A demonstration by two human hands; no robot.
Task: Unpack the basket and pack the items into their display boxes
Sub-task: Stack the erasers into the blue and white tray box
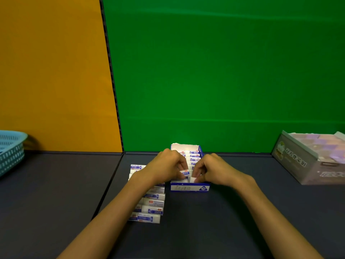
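Note:
A blue and white display box (pixel 189 188) stands in the middle of the dark table, with a row of white erasers (pixel 193 156) in blue sleeves standing inside it. Over its front end, my left hand (pixel 166 168) and my right hand (pixel 212 170) both pinch one eraser (pixel 185 173) and hold it at the near end of the row. Several loose erasers (pixel 152 204) lie in a line on the table left of the box, partly hidden under my left forearm. The teal basket (pixel 11 150) sits at the far left edge.
A grey and pink display box (pixel 298 159) filled with small packs stands at the right edge of the table. An orange and a green backdrop rise right behind the table. A seam runs across the tabletop left of the erasers.

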